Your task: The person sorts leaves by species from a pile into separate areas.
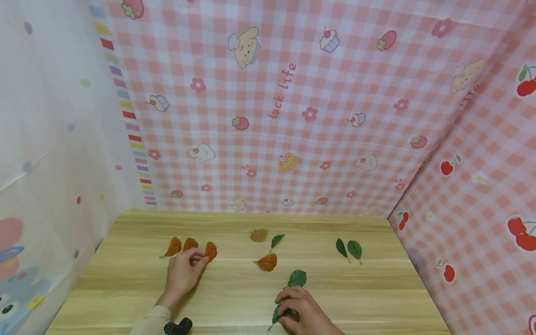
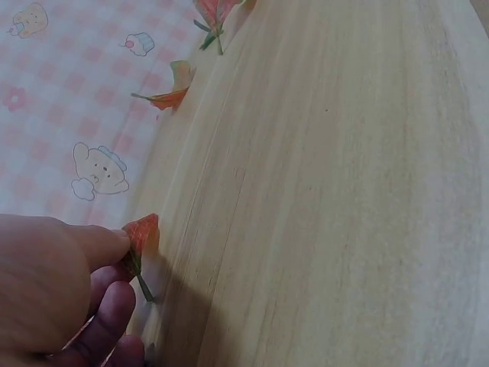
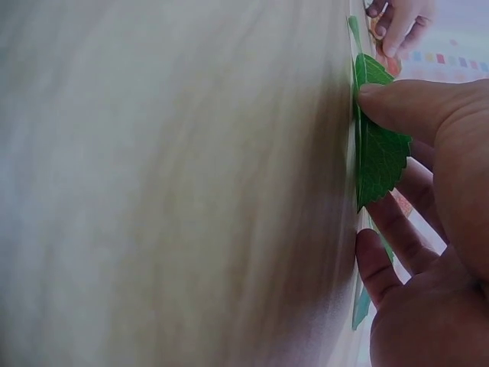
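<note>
At the left of the table, my left hand [image 1: 184, 272] pinches an orange-red leaf [image 1: 211, 251] between thumb and fingers; its green stem points down in the left wrist view, where the leaf [image 2: 142, 233] shows beside the thumb. Two more orange leaves, one at the far left [image 1: 173, 246] and one partly behind the hand [image 1: 190, 243], lie in a row with it. Near the front edge, my right hand [image 1: 303, 309] holds a toothed green leaf [image 3: 380, 157], thumb on its edge and fingers behind. Just beyond that hand lies another green leaf [image 1: 298, 278].
Mid-table lie a paler orange leaf [image 1: 258, 235], a small green leaf [image 1: 277, 240] and a darker orange leaf [image 1: 268, 262]. Two green leaves [image 1: 354, 250] lie side by side at the right. Patterned cloth [image 1: 268, 139] hangs behind and beside the wooden table [image 1: 234, 298].
</note>
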A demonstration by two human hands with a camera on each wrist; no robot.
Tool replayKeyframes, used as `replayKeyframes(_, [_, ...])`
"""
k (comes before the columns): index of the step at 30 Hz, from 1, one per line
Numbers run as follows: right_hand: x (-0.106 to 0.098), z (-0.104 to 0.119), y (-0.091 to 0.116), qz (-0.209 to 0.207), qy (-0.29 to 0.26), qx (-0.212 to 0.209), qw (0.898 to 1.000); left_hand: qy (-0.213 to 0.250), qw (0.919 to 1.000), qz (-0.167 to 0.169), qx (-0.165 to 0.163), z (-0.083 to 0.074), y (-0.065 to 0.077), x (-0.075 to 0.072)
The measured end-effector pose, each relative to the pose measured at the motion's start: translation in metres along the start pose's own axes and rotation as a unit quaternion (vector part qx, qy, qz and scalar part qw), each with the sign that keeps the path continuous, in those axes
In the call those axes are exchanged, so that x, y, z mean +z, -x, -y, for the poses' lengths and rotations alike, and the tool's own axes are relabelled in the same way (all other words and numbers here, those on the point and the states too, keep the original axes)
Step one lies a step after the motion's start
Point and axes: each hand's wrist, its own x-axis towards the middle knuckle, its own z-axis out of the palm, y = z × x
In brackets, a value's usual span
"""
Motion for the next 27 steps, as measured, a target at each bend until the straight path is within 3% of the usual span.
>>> replayKeyframes(6, [-0.001, 0.000, 0.000, 0.004, -0.003, 0.003, 1.000, -0.005, 0.9999, -0.010, 0.009, 0.003, -0.003, 0.003])
replayKeyframes(13, [0.000, 0.001, -0.001, 0.009, -0.003, 0.009, 1.000, 0.002, 0.9984, -0.040, 0.041, 0.012, -0.005, 0.007])
replayKeyframes(19, [0.001, -0.001, -0.001, 0.005, -0.001, 0.008, 1.000, -0.005, 0.9999, -0.016, 0.003, 0.007, -0.006, 0.003])
replayKeyframes(27, [0.002, -0.002, -0.001, -0.002, 0.000, 0.000, 1.000, -0.003, 0.9999, -0.007, -0.013, 0.008, -0.007, 0.002])
